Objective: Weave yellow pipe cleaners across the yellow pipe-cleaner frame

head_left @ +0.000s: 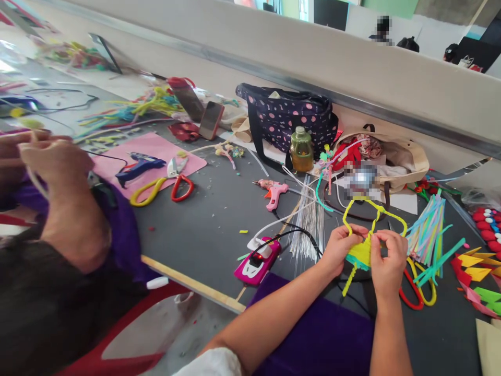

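Observation:
Between my hands is a yellow pipe-cleaner craft (359, 253), with a cone-shaped body, a teal band along its lower edge and a twisted stem hanging below. Two wide loops of yellow pipe cleaner rise from its top. My left hand (337, 249) is closed on its left side, thumb and fingers pinching near the upper body. On the other side my right hand (389, 258) pinches the twisted pipe cleaner where it meets the body. Just below my right hand lie scissors (417, 295) with red and yellow handles. Pastel pipe cleaners (428, 230) are bunched to the right.
Left of my hands are thin metal wires (307, 224), a pink glue gun (276, 193) and a magenta power strip (257, 263) with cords. A bottle (301, 149) stands before a dark patterned bag (284, 112). At far left, a co-worker's hands (58, 156) work near a blue glue gun (141, 166).

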Available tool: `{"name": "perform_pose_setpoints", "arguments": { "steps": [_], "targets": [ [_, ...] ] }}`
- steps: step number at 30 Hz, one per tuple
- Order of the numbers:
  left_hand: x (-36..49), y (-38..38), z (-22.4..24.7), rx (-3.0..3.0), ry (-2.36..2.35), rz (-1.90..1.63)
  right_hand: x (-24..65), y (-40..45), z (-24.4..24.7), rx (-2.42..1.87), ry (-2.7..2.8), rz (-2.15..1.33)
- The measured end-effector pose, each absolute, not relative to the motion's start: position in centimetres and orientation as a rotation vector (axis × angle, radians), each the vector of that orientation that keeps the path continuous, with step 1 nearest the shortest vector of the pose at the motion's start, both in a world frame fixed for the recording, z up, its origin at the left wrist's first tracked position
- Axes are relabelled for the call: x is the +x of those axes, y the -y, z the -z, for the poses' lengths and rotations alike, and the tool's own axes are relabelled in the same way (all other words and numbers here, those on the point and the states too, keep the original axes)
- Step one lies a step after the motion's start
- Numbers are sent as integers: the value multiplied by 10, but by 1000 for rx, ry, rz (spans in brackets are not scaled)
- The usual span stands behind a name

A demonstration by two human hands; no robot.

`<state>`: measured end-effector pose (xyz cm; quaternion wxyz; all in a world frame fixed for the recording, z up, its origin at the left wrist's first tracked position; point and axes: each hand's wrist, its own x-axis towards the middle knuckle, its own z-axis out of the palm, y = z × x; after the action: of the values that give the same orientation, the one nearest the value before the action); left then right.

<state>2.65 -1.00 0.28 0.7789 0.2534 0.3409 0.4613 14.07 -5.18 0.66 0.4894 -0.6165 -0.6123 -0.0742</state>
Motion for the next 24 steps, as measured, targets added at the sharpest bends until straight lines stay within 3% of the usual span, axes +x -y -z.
{"name": "perform_pose_setpoints", "arguments": {
  "steps": [24],
  "targets": [
    [25, 3, 2, 575, -806, -890, 132, 52, -12, -1358, 1619, 212]
  ]
}}
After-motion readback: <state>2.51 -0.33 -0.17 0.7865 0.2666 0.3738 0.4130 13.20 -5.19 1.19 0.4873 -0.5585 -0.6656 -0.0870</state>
